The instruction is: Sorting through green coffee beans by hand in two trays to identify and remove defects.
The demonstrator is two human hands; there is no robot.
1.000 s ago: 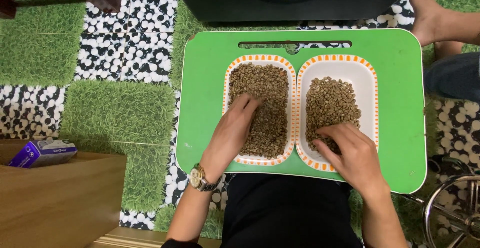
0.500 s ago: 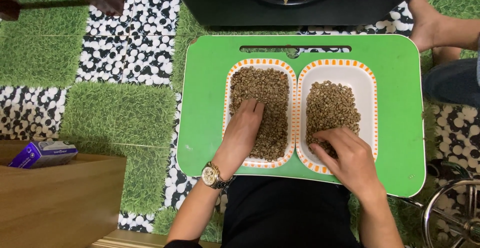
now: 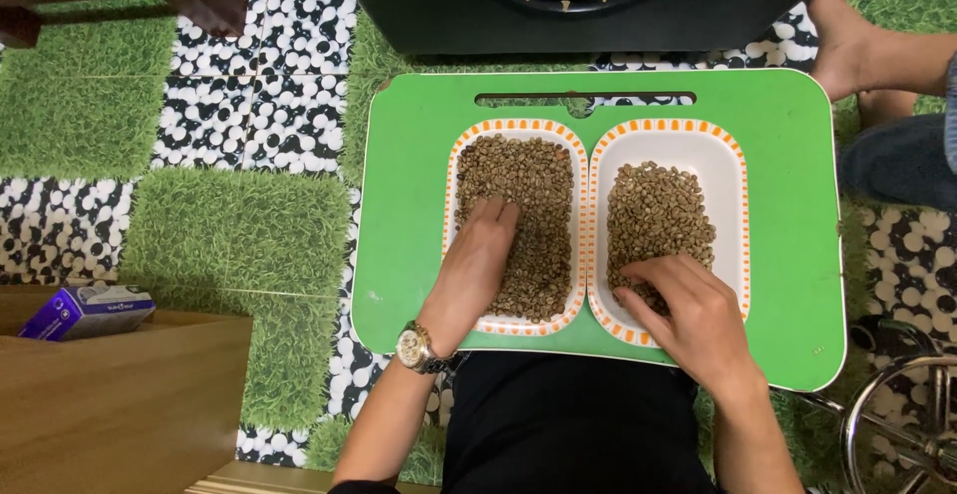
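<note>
Two white rectangular dishes with orange-dashed rims stand side by side on a green lap tray (image 3: pixel 788 155). The left dish (image 3: pixel 461 145) is nearly covered with brown-green beans (image 3: pixel 533 180); the right dish (image 3: pixel 723 155) holds a smaller heap of beans (image 3: pixel 658 215). My left hand (image 3: pixel 477 260), with a gold wristwatch (image 3: pixel 417 346), lies flat on the beans in the left dish, fingers together. My right hand (image 3: pixel 693 320) rests at the near end of the right dish, fingers curled into the beans; what they pinch is hidden.
A large black object (image 3: pixel 588 0) stands beyond the tray. Another person's bare foot (image 3: pixel 847 45) and jeans-clad leg (image 3: pixel 897 160) are at the right. A wooden table (image 3: pixel 110 404) with a small purple box (image 3: pixel 85 310) is at the lower left. Metal chair base (image 3: pixel 902 434) lower right.
My left hand has drawn back toward me over the left dish's beans. My right hand has stayed at the near end of the right dish.
</note>
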